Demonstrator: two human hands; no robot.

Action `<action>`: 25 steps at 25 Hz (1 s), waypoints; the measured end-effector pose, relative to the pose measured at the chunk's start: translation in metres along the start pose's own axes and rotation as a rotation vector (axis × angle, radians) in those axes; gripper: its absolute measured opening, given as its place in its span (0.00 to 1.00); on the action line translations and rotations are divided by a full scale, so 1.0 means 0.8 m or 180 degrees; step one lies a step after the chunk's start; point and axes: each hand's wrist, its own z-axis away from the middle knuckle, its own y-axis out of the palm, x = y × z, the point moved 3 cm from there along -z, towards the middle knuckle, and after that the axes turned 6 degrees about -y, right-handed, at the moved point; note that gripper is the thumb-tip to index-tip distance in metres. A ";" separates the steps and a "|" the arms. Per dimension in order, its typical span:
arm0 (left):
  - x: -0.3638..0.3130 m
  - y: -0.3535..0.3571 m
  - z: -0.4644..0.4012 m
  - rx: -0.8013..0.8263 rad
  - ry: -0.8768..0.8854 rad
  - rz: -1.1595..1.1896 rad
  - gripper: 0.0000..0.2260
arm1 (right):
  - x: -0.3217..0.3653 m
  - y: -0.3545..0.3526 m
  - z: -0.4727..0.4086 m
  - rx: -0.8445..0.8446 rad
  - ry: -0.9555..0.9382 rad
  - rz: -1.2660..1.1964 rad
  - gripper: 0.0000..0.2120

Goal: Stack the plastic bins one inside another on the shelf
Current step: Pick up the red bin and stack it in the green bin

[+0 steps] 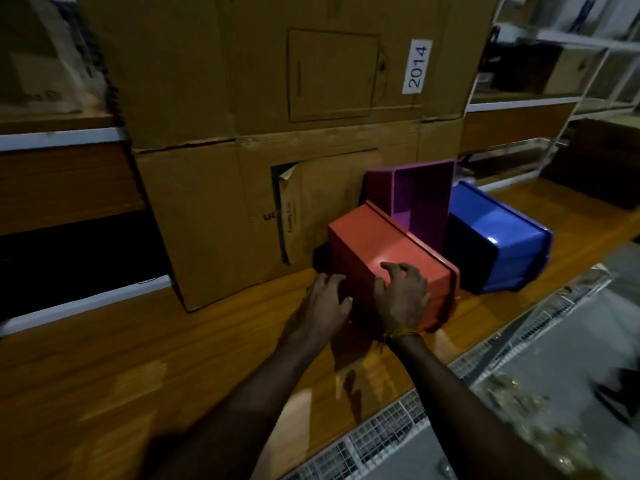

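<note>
Head view, looking down onto a wooden shelf [180, 368]. Three plastic bins lie grouped against the foot of stacked cardboard boxes. The red bin [388, 251] lies tipped over with its base and one long wall uppermost, its rim toward the right. Behind it, touching, the purple bin [420, 199] lies on its side with its open mouth facing the camera. The blue bin [498, 237] lies tipped on the shelf to the right, its glossy wall facing up, just beside both others. None of the bins sits inside another.

The left hand [327, 301] presses against the near left wall of the red bin, fingers curled loosely round its lower corner. The right hand [401, 292] rests on top of the same bin near its rim, fingers bent and spread over the upper wall; a yellow thread band [403, 332] circles that wrist. Together the two hands grip the red bin.

The upper cardboard box [277, 64] carries a white label reading "2014" [417, 65]; the lower cardboard box [214, 209] has a torn flap. A wire mesh panel [388, 431] runs along the shelf's near edge.
</note>
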 end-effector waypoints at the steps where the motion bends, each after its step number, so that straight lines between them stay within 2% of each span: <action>1: -0.016 0.009 -0.006 0.0012 0.0082 0.0007 0.22 | -0.012 -0.005 -0.011 -0.0074 0.0027 0.0133 0.17; 5: -0.062 0.030 -0.026 0.0033 0.0462 0.0091 0.22 | -0.043 -0.013 -0.047 -0.0279 -0.0026 0.0567 0.19; 9: -0.084 0.047 -0.033 0.0227 0.0846 -0.0047 0.22 | -0.061 -0.013 -0.080 0.0006 0.0125 0.0771 0.23; 12: -0.076 0.054 -0.032 0.0251 0.0727 -0.0059 0.20 | -0.061 -0.016 -0.093 0.0081 0.0205 0.0721 0.21; 17: -0.048 0.036 -0.033 -0.0299 0.0687 0.0102 0.12 | -0.031 -0.015 -0.082 -0.0059 0.0021 0.0707 0.14; 21: -0.021 0.005 -0.034 -0.0521 0.0540 -0.0031 0.16 | 0.004 -0.014 -0.054 0.0068 -0.0194 0.0294 0.13; 25: 0.005 -0.031 -0.030 -0.0620 0.0552 -0.0183 0.19 | 0.041 -0.009 -0.009 0.0142 -0.0357 0.0212 0.12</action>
